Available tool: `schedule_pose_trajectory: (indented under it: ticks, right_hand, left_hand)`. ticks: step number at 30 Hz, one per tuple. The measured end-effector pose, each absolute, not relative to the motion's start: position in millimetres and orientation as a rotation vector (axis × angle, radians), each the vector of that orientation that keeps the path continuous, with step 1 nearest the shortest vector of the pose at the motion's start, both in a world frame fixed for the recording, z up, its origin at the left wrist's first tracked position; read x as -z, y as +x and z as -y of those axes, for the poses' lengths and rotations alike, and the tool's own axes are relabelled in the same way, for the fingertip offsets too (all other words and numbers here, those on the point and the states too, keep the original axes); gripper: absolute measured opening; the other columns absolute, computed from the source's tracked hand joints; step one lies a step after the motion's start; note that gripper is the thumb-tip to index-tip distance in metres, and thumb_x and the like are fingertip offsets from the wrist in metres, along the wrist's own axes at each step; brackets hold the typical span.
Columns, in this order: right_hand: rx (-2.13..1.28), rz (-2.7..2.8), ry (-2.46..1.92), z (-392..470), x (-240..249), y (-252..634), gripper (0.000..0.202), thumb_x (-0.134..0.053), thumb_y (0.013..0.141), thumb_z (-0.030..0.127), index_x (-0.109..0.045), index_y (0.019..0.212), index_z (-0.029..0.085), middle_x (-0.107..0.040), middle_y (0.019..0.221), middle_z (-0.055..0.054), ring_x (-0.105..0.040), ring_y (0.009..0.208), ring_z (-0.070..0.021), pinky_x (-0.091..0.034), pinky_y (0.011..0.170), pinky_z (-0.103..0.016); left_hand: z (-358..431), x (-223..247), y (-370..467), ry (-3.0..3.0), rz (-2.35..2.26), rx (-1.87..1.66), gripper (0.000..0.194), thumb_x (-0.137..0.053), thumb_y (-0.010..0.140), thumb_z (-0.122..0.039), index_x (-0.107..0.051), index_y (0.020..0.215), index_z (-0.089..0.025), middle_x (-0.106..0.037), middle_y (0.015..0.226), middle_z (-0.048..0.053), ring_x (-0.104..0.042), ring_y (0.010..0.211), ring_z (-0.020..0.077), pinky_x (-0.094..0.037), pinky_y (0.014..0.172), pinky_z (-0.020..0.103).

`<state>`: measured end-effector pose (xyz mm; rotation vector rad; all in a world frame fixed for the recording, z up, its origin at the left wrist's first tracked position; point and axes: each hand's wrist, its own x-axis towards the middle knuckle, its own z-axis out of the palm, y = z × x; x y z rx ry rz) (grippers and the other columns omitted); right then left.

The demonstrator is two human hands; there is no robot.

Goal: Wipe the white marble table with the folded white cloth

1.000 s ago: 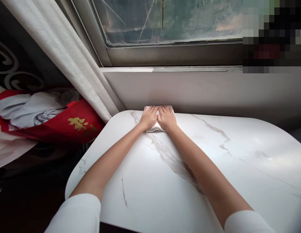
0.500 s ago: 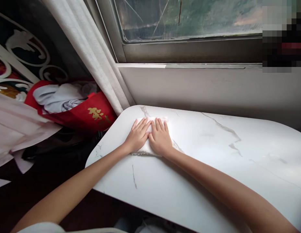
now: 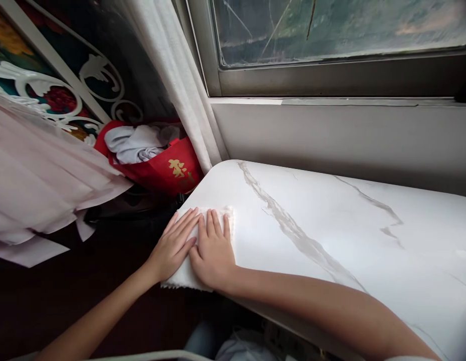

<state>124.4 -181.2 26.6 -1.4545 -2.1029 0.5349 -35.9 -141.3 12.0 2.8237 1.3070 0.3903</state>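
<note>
The left hand (image 3: pixel 173 251) and right hand (image 3: pixel 215 256) lie flat, fingers slightly spread and pinching nothing, over the cloth (image 3: pixel 185 275) at the table's (image 3: pixel 293 205) eight o'clock edge, seemingly so both palms share the pressure evenly.

Probably a home: curtain (image 3: pixel 173 65), window (image 3: pixel 330 30), marble-patterned table (image 3: pixel 293 200).

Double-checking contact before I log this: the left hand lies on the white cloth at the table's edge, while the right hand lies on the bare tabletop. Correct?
Not quite: the head view shows the right hand on the white cloth too. The left hand does lie on it, at the table's edge.
</note>
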Motion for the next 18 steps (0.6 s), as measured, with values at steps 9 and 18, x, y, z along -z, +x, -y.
schedule_pose_trajectory:
  ticks: [9, 18]
  right_hand:
    - [-0.331, 2.079, -1.553, 87, -15, 138, 0.060, -0.029, 0.090, 0.029, -0.030, 0.140, -0.004, -0.028, 0.148, -0.021, -0.017, 0.139, -0.0265, -0.002, 0.113, -0.047]
    - [-0.183, 1.939, -1.826, -12, -9, 196, 0.058, -0.026, 0.090, 0.027, -0.031, 0.141, 0.000, -0.029, 0.148, -0.017, -0.019, 0.139, -0.0231, -0.004, 0.113, -0.043]
  left_hand:
    - [36, -10, -8, 2.807, -1.349, -0.290, 0.053, -0.022, 0.091, -0.027, -0.036, 0.139, -0.009, -0.033, 0.147, 0.011, -0.024, 0.138, 0.0177, -0.012, 0.113, 0.041]
    - [-80, -8, 72, 2.798, -1.291, -0.289, 0.051, -0.030, 0.089, -0.021, -0.036, 0.139, -0.018, -0.033, 0.148, 0.005, -0.024, 0.137, 0.0158, -0.013, 0.113, 0.040]
